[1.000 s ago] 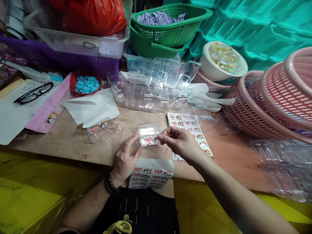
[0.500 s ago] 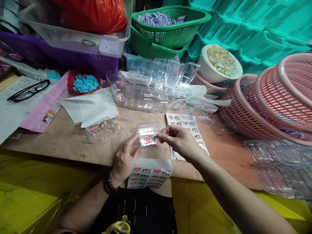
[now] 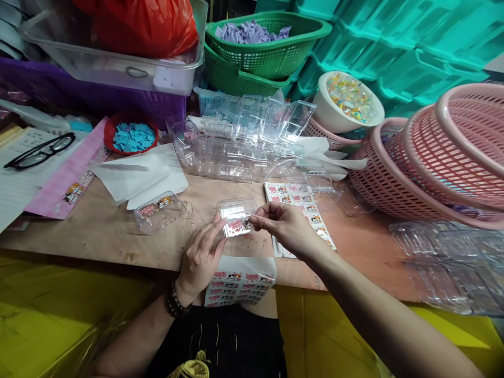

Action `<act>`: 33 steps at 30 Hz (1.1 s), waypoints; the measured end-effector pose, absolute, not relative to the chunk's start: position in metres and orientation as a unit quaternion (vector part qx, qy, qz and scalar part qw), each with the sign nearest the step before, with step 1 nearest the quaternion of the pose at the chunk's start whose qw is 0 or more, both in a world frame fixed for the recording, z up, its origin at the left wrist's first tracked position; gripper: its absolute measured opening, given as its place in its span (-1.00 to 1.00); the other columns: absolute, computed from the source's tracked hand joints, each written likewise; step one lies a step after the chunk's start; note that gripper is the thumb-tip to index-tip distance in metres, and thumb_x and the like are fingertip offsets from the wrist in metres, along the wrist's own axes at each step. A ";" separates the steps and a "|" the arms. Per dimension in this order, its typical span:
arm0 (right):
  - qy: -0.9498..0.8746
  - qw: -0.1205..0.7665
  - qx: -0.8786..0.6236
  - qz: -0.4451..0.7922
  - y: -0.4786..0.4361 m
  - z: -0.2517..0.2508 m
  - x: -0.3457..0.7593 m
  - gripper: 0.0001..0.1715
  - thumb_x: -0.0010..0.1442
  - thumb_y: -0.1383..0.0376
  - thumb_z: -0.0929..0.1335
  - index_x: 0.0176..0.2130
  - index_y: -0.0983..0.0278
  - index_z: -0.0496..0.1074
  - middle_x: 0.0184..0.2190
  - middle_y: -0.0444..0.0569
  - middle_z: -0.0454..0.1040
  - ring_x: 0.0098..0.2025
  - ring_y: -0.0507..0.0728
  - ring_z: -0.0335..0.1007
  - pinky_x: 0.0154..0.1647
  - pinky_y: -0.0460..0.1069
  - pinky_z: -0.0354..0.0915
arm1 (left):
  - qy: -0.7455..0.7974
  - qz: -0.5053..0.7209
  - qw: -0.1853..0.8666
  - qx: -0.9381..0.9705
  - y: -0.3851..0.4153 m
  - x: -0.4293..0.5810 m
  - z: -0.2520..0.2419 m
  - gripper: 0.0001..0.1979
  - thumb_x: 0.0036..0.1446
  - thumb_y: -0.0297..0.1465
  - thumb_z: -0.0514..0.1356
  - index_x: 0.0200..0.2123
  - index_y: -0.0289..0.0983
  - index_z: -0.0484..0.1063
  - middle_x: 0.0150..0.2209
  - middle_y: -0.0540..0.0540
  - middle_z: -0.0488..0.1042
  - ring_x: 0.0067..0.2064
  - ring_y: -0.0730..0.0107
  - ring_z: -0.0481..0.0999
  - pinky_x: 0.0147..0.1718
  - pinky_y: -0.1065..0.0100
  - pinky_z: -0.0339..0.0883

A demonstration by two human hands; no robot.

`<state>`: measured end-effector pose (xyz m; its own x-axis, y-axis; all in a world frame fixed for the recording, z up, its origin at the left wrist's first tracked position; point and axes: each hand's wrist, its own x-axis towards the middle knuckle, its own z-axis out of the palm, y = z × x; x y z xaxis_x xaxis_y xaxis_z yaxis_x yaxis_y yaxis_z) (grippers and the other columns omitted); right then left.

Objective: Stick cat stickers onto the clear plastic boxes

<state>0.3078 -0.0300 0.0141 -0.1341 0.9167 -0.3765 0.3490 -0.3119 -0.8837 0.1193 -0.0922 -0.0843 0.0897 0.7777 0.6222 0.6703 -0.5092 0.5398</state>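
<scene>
A small clear plastic box (image 3: 237, 206) lies in front of me on the wooden table. My left hand (image 3: 201, 251) grips its left side and near edge between fingers and thumb. In a pinch of thumb and forefinger, my right hand (image 3: 277, 223) has the right end of a clear sticker (image 3: 236, 227) printed with pink lettering and a cat, at the box's near part. A sheet of the same stickers (image 3: 241, 286) hangs over the table's front edge below my hands. To the left sits another clear box (image 3: 160, 212) with such a sticker on it.
More sticker sheets (image 3: 315, 215) lie at my right wrist. Clear boxes (image 3: 240, 149) are heaped behind, near white backing paper (image 3: 137, 176) and a red basket (image 3: 132, 134) of blue pieces. Pink baskets (image 3: 394, 173) and stacked clear plastic (image 3: 452, 262) stand right; glasses (image 3: 39, 151) rest left.
The view has shifted slightly, moving most things a little to the left. Both hands keep their hold on the box and the sticker, nearly still.
</scene>
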 end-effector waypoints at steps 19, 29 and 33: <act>-0.632 0.166 -0.684 0.323 -0.038 0.013 0.321 -0.48 -0.02 -0.08 0.50 -0.37 0.21 0.28 -0.54 -0.16 0.37 -0.51 0.05 0.23 -0.50 -0.03 0.09 | 0.488 0.442 0.011 0.753 -0.093 0.119 -0.087 -0.56 0.19 -0.59 0.26 0.12 -0.20 0.44 0.10 -0.25 0.48 0.03 0.21 0.56 0.01 0.22 0.50; -0.576 0.081 -0.575 0.576 0.016 0.005 0.311 -0.44 0.02 -0.13 0.47 -0.46 0.28 0.34 -0.53 -0.12 0.33 -0.47 0.03 0.23 -0.48 -0.05 0.15 | 0.484 0.438 -0.005 0.758 -0.092 0.123 -0.085 -0.53 0.21 -0.59 0.23 0.16 -0.17 0.39 0.14 -0.25 0.41 0.11 0.15 0.52 0.06 0.12 0.49; -0.540 0.108 -0.554 0.625 0.021 0.002 0.307 -0.47 -0.09 -0.02 0.56 -0.52 0.28 0.32 -0.57 -0.16 0.26 -0.52 0.00 0.17 -0.54 -0.06 0.11 | 0.480 0.449 0.004 0.754 -0.093 0.123 -0.086 -0.54 0.17 -0.62 0.24 0.11 -0.18 0.42 0.18 -0.25 0.38 0.10 0.15 0.53 0.04 0.12 0.51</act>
<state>0.3068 0.0209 0.0017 -0.3639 0.7326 -0.5753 0.4627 -0.3938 -0.7942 0.1230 -0.0933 -0.0856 0.1356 0.7274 0.6727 0.7196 -0.5390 0.4378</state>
